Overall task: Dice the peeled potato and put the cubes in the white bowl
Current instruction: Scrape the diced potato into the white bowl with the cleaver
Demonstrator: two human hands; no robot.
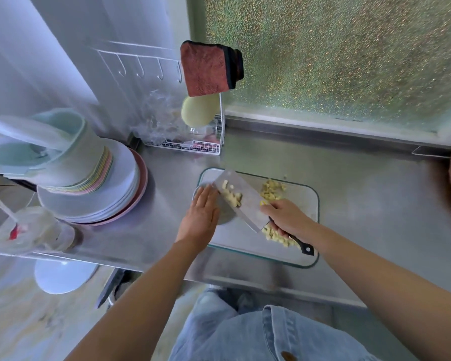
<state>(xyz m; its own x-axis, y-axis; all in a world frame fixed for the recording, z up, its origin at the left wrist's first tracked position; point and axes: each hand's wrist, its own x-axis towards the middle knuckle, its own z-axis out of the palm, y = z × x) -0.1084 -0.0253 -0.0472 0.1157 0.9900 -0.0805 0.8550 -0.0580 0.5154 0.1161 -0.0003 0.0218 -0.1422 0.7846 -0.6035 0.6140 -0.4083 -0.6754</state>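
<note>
Potato cubes [231, 197]: pale yellow, small, irregular dice. One batch lies on the flat of the cleaver [245, 201] blade, which is tilted over the white bowl [225, 217]. More lie in a far pile and a near pile on the cutting board [306, 204].

Right hand [287, 217] grips the cleaver's black handle. Left hand [201, 217] is flat with fingers straight, at the blade's left edge, over the bowl. Hand and blade cover most of the bowl, which sits at the board's left end.

Board: clear glass, green-tinted edge, rounded corners. Counter [362, 204]: brushed stainless steel.

Far left: stacked round plates [115, 201] with pastel containers on top. Near left: lidded plastic cup [31, 230] with straw. Far: white wire rack [208, 148], with a rust-coloured cloth [206, 69] and a round pale sponge [198, 110] hung above it. Behind: pebbled glass pane [336, 61].
</note>
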